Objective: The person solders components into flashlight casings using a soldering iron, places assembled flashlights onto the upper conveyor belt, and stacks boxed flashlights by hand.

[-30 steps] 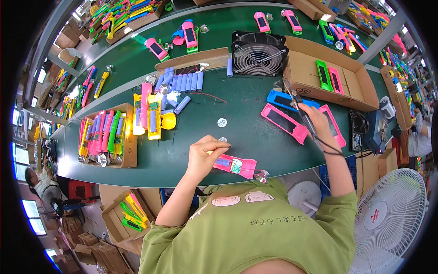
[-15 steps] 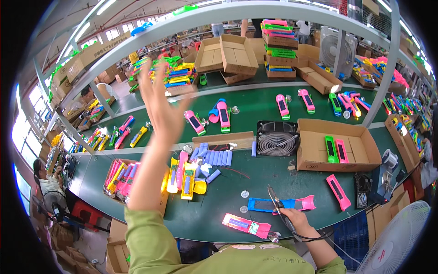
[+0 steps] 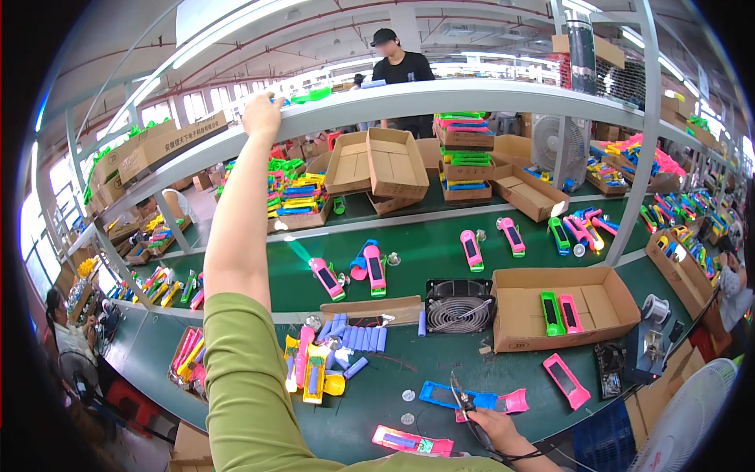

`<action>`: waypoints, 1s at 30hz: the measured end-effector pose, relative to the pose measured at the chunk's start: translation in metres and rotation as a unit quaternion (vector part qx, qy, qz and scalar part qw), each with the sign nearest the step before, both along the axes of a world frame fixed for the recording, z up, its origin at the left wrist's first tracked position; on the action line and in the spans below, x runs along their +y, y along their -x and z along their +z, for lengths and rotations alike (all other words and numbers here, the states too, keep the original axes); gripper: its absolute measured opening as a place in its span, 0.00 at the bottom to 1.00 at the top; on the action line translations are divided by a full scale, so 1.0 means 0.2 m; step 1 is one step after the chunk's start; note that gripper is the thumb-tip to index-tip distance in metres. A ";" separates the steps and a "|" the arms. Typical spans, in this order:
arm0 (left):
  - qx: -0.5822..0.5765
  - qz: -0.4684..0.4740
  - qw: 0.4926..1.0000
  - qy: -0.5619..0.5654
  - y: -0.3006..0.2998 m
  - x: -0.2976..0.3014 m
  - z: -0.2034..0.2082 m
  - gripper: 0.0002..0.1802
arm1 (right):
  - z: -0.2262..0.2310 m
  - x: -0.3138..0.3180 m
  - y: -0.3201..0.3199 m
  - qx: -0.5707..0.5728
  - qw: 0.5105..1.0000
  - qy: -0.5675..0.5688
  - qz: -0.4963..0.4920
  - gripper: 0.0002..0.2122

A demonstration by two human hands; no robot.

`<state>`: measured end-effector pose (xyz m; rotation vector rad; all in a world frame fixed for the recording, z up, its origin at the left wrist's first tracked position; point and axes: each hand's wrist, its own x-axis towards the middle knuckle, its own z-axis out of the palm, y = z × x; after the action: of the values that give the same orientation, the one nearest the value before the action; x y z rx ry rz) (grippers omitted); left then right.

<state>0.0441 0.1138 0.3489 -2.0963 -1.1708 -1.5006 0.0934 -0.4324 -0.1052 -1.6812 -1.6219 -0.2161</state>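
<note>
Left hand up on the shelf, right hand on the soldering iron at the bench.

Left hand (image 3: 263,116) reaches to the grey shelf (image 3: 472,94) edge, upper left of centre, arm in olive sleeve (image 3: 244,377). Right hand (image 3: 495,429) at bottom centre grips a soldering iron (image 3: 464,405), tip over a blue casing (image 3: 440,393) on the green bench (image 3: 393,377). Pink casing (image 3: 413,442) lies just left of that hand. Fan (image 3: 458,305) and cardboard box (image 3: 562,307) sit mid-frame.

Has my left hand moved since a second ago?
Yes. The left hand rose from the green table by the pink part, up to the overhead shelf.
</note>
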 end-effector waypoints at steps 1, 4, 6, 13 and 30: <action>0.005 -0.030 0.999 -0.033 -0.05 -0.01 0.02 0.22 | -0.01 0.00 0.00 -0.017 1.000 0.014 -0.011 0.17; 0.027 -0.028 0.999 0.031 -0.22 -0.08 0.09 0.30 | -0.05 0.01 -0.02 -0.018 1.000 0.018 0.006 0.16; -0.007 -0.015 0.995 0.098 -0.34 -0.12 0.13 0.39 | -0.05 0.01 -0.02 -0.015 0.999 0.029 0.010 0.16; 0.184 -0.011 0.961 0.207 -0.45 -0.16 0.25 0.40 | 0.01 0.00 -0.02 0.026 0.997 0.056 0.044 0.16; 0.158 -0.175 0.966 0.104 -0.46 -0.33 0.18 0.32 | -0.01 0.00 -0.06 0.005 0.999 0.045 0.016 0.17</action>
<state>0.1352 0.0478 0.3851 -2.6772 -0.9074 -1.1445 0.1046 -0.4329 -0.1074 -1.7198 -1.6718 -0.1217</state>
